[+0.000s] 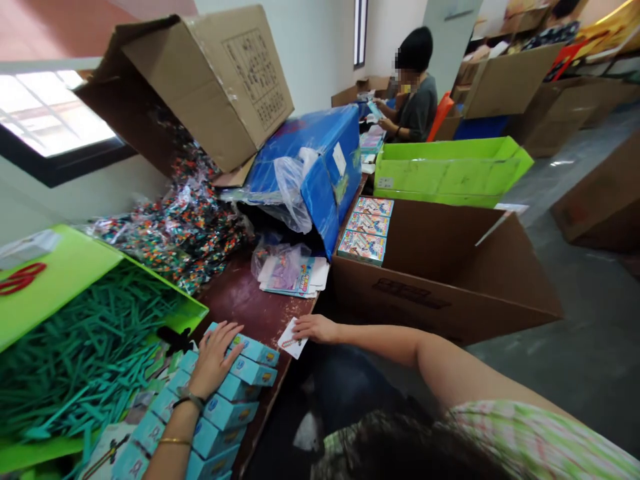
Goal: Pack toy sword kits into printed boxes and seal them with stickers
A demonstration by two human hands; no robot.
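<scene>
My left hand (216,357) lies over the far end of rows of small light-blue boxes (227,412), its fingers stretched out and touching the tops. A bracelet and a bangle are on that wrist. At the table's edge, my right hand (317,329) pinches a small white printed card (292,340), which lies at or just above the edge; I cannot tell which. Left of the boxes, a lime-green bin (150,268) lies on its side, with many teal plastic sticks (95,347) spilling out of it.
A heap of small bagged colourful parts (175,213) lies under a tipped cardboard box (215,87) and beside a blue bin (320,167). Flat printed cartons (295,277) lie ahead. An open carton (440,273) at right holds several packed boxes (367,227). Another person (417,93) sits beyond.
</scene>
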